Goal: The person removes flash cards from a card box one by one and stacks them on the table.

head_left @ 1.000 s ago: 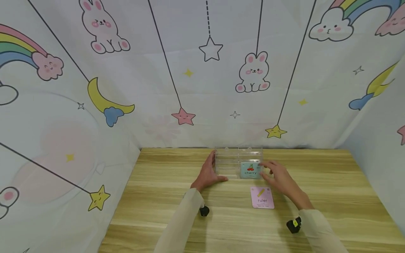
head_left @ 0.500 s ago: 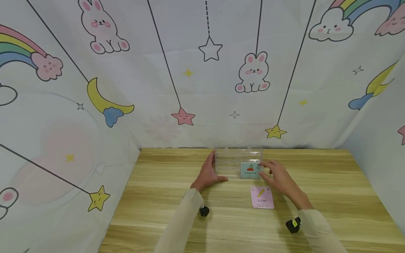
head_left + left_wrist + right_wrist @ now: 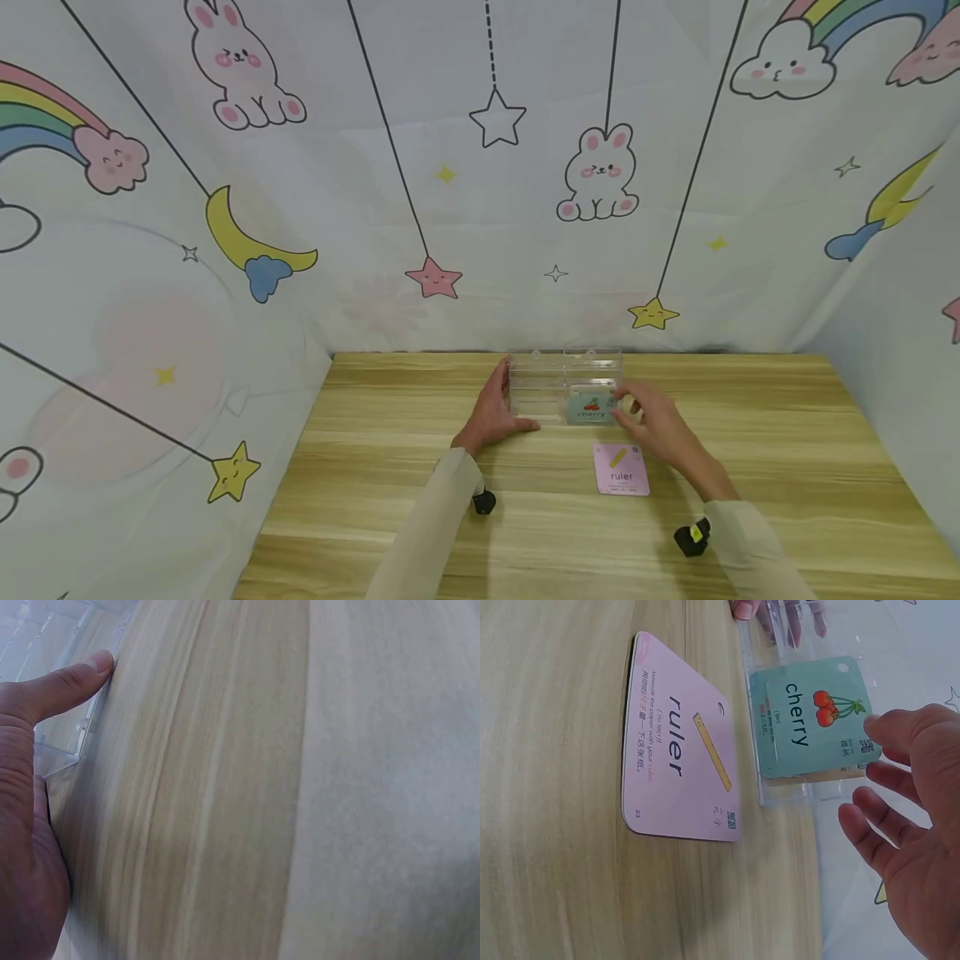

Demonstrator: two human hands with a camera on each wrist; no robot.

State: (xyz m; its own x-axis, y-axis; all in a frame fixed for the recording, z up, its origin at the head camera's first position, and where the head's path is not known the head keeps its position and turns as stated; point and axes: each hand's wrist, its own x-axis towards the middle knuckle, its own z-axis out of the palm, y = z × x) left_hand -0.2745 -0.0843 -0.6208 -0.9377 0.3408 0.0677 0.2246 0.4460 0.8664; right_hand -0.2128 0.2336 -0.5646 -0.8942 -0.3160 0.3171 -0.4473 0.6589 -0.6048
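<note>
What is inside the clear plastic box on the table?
The clear plastic box holds a teal cherry card at its right end, the right hand at the card's edge. More cards seem stacked behind it; their faces are covered. The left compartment looks empty.

Head high; wrist views close.

Clear glossy plastic compartment box [image 3: 564, 385], smooth matt pink paper ruler card [image 3: 621, 468], teal paper cherry card [image 3: 817, 720], wood-grain matt tabletop [image 3: 375, 467], printed cloth backdrop [image 3: 375, 208]
</note>
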